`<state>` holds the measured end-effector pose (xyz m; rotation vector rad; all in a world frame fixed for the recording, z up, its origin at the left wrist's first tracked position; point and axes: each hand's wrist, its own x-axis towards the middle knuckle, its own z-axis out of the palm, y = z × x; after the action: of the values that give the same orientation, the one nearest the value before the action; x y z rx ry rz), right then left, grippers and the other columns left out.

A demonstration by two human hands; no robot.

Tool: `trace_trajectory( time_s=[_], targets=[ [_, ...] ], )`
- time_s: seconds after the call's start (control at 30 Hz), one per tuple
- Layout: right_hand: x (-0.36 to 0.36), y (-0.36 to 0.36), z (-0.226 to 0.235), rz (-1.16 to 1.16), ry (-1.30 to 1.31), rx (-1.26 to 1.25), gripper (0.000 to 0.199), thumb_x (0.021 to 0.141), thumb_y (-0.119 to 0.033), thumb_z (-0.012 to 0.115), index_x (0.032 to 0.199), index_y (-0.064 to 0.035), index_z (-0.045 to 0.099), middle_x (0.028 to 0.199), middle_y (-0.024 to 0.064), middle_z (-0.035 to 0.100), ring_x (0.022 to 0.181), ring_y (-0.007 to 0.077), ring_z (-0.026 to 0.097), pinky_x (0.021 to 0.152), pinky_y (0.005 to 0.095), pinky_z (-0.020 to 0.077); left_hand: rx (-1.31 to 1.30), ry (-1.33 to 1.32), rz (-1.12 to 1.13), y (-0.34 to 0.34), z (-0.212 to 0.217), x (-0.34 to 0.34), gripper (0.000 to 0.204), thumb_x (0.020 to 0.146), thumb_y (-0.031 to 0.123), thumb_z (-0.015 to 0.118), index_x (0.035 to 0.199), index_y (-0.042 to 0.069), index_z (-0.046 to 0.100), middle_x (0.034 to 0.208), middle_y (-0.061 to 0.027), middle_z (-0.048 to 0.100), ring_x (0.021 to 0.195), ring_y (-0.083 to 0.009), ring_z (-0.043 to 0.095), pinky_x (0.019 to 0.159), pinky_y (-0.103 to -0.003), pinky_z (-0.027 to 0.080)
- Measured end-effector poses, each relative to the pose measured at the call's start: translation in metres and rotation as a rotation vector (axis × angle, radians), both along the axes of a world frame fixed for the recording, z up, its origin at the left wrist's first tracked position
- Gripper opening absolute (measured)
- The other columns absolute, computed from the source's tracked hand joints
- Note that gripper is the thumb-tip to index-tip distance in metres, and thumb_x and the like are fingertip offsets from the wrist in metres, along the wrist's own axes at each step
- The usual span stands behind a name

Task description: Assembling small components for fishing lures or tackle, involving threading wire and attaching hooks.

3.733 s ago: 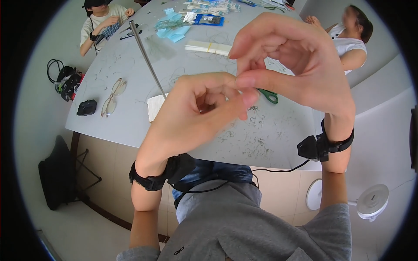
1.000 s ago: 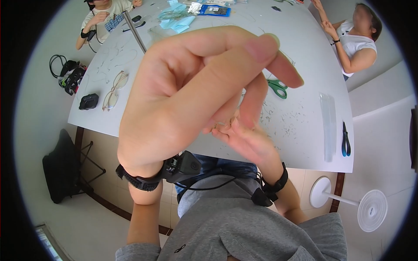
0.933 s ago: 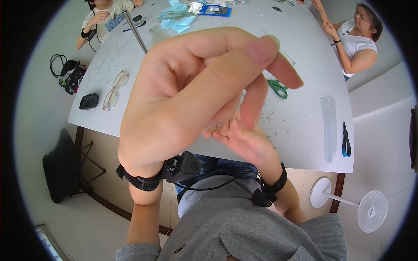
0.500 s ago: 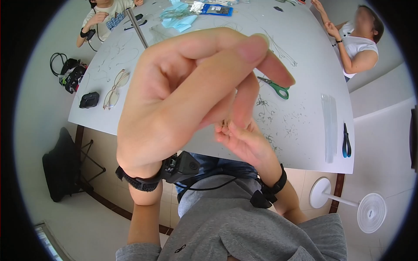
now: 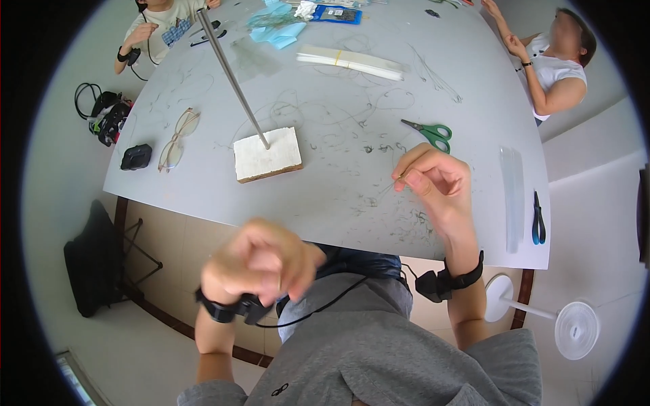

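My right hand hovers over the grey table, thumb and forefinger pinched on a thin wire strand that trails to the left. My left hand is low, off the table's near edge, blurred, with its fingers curled in; whether it holds anything cannot be made out. A white foam block with a thin metal rod stuck upright in it stands left of my right hand. Green-handled scissors lie just beyond my right hand.
Loose wire bits litter the table. Glasses and a small black device lie at the left edge, pliers and a clear strip at the right. Two other people sit at the far corners. A white fan stands on the floor.
My left hand has dropped from close in front of the camera to below the table edge. My right hand has moved up over the table with the wire pinched.
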<state>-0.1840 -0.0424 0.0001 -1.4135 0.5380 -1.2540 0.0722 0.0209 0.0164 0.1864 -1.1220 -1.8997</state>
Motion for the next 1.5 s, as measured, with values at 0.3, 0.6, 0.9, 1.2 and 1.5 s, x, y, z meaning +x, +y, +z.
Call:
trace_trajectory(
  time_s=[0.3,0.6,0.9,1.2,1.5],
  targets=[
    [0.013,0.016,0.01,-0.211,0.278,-0.356,0.009,0.074,0.012,0.067,0.078,0.0043,0.064,0.082,0.0125,0.065,0.072,0.0185,0.061,0.063,0.0262,0.0475,0.033,0.774,0.126,-0.002,0.021,-0.045,0.055,0.09,0.024,0.052,0.138,0.007,0.034,0.099,-0.0097,0.065,0.087,-0.0133,0.063,0.093,-0.042,0.036],
    [0.006,0.02,0.045,-0.245,0.536,-0.836,0.013,0.067,0.004,0.075,0.076,0.0047,0.066,0.081,0.0144,0.067,0.067,0.0232,0.063,0.059,0.0288,0.0491,-0.334,-0.616,0.513,-0.002,0.027,-0.058,0.051,0.086,0.0,0.054,0.135,-0.002,0.04,0.126,-0.0153,0.051,0.085,-0.0087,0.057,0.086,-0.03,0.044],
    [0.005,0.019,0.057,-0.171,0.571,-0.95,0.022,0.065,-0.01,0.079,0.077,0.0048,0.068,0.08,0.0146,0.068,0.067,0.0249,0.065,0.056,0.0295,0.0495,-0.098,-0.553,0.448,-0.001,0.02,-0.056,0.008,0.088,0.003,0.061,0.095,-0.002,0.062,0.077,-0.0017,0.064,0.058,-0.0012,0.045,0.052,-0.017,0.033],
    [0.005,0.019,0.059,-0.105,0.509,-0.861,0.019,0.065,-0.004,0.078,0.077,0.0057,0.068,0.083,0.0161,0.068,0.068,0.0244,0.065,0.055,0.0291,0.0497,-0.089,-0.548,0.448,0.0,0.017,-0.056,0.006,0.086,0.001,0.064,0.091,-0.001,0.064,0.081,-0.0015,0.065,0.054,0.0006,0.04,0.048,-0.017,0.028],
    [0.004,0.017,0.056,-0.056,0.394,-0.659,0.014,0.063,0.005,0.076,0.075,0.0048,0.069,0.083,0.0143,0.068,0.07,0.0197,0.065,0.055,0.0261,0.0501,-0.086,-0.441,0.491,0.004,0.013,-0.06,0.005,0.086,0.0,0.063,0.09,-0.002,0.064,0.083,-0.0041,0.066,0.054,0.0003,0.043,0.049,-0.016,0.03]
  ],
)
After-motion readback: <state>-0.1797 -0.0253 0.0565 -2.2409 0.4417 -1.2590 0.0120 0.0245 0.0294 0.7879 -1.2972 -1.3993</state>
